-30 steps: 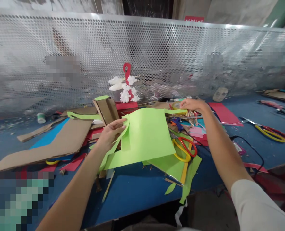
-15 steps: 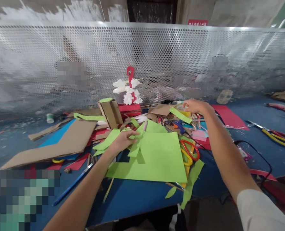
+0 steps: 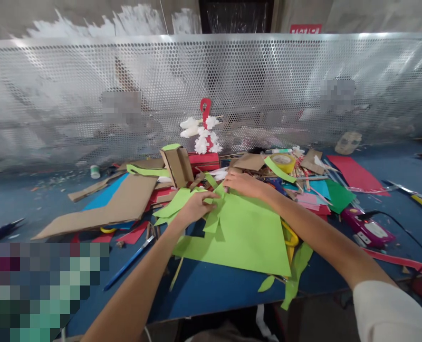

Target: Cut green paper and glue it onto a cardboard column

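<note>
Both at green paper [image 3: 252, 242]: left hand [image 3: 196, 208], thumb and fingers apart; right hand [image 3: 244, 184], curled, can't tell if pinching. Far behind paper: red sign [image 3: 305, 29], too blurry to read.

Sheet [image 3: 250, 242] mid tbl [image 3: 196, 294], cardboard [image 3: 129, 202] to L, tape [image 3: 289, 166] bhd R, scissors [image 3: 414, 196] far R

There are two hands [image 3: 196, 209], one tape roll [image 3: 288, 166], one paper leaf [image 3: 266, 284], one red sign [image 3: 305, 29] and one red hook [image 3: 206, 114].
</note>
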### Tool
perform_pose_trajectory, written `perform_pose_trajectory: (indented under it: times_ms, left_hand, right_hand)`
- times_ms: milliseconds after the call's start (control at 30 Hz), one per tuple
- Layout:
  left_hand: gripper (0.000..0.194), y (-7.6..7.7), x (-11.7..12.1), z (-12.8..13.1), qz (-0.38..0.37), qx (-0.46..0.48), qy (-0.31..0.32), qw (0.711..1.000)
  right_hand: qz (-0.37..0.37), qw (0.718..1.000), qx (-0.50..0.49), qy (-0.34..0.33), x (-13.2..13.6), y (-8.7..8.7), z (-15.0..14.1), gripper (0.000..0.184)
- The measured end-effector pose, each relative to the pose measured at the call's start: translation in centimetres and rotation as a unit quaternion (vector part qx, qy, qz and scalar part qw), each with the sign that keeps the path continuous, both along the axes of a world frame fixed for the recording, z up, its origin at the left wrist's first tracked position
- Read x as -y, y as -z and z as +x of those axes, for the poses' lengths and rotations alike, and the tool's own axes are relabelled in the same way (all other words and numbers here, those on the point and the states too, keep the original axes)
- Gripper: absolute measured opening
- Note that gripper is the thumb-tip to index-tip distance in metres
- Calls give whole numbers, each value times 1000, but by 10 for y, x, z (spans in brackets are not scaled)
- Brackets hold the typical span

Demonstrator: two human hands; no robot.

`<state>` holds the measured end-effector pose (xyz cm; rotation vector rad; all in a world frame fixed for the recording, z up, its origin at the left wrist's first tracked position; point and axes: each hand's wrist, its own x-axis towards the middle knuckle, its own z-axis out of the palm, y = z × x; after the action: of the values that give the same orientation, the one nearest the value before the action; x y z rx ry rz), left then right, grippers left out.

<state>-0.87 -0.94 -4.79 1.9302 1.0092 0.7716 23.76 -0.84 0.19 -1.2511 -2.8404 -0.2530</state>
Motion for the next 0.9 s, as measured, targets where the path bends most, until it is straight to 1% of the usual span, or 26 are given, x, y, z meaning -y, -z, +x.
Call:
perform_pose_trajectory:
  times_ms: [100, 167, 233, 300, 367, 433, 500, 600, 700, 767, 900]
  left_hand:
    - [34, -1, -1, -1, 6, -1, 1, 1000]
    - [36, -1, -1, -1, 4, -5, 5, 1000]
    - [36, -2, 0, -2, 5, -6, 7, 1000]
    - [36, -5, 1, -1, 9, -2, 7, 1000]
    - [36, -7, 3, 0, 13, 6, 4, 1000]
    - [38, -9, 5, 2, 12, 18, 1, 1000]
    - [40, -8, 6, 5, 10, 36, 1, 999]
    - [42, -6, 7, 7, 10, 59, 6, 998]
    - [43, -4, 8, 10, 13, 76, 4, 997]
    - [43, -4, 9, 12, 15, 82, 0, 996]
    - [44, -1, 10, 17, 18, 89, -12, 996]
  right_hand:
    - [28, 1000, 8, 9, -3, 4, 0, 21]
    - [51, 998, 17, 15, -6, 6, 0, 19]
    - [66, 997, 11, 29, -10, 6, 2, 22]
    - [67, 995, -32, 61, -15, 3, 7, 32]
    - [63, 988, -108, 94, -18, -3, 13, 36]
    - [72, 977, -172, 100, -19, -13, 18, 29]
    - [79, 970, -209, 98, -15, -24, 20, 19]
    - [54, 964, -240, 103, -5, -39, 16, 14]
    - [26, 962, -252, 105, 3, -45, 8, 14]
    - [-8, 960, -262, 96, 5, -43, 1, 15]
    - [-58, 956, -278, 80, 4, -31, -8, 20]
